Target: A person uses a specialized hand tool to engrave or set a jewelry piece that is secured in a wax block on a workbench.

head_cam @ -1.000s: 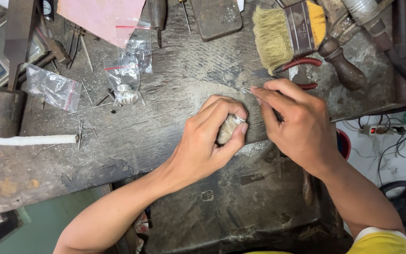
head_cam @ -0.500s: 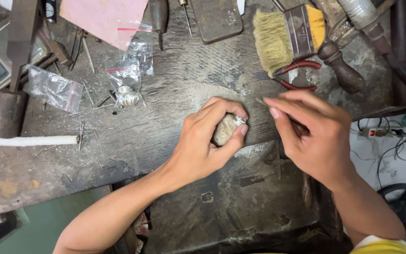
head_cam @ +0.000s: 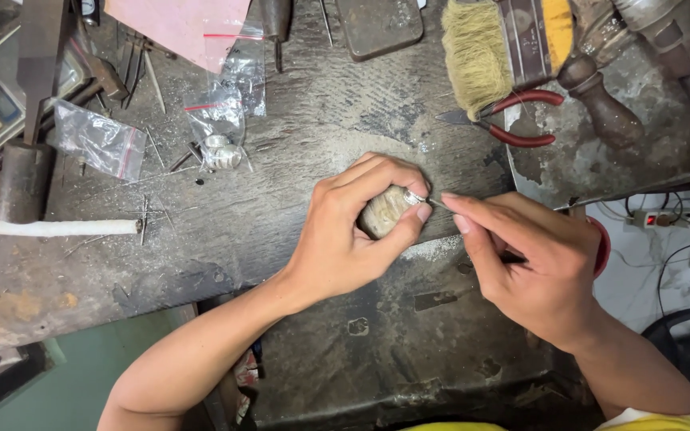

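On the grimy workbench [head_cam: 297,231], a small ring [head_cam: 414,197] is being worked with a thin tool [head_cam: 439,204].
The ring is being pinched against a pale block [head_cam: 383,212] by the left hand [head_cam: 345,231]; the tool is being gripped by the right hand [head_cam: 533,263], just beside it.

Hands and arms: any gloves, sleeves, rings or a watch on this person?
Both the left hand and right hand are bare, no gloves; no rings or watch show. Forearms are uncovered. A yellow sleeve edge with a white trim shows at the right upper arm, at the frame bottom.
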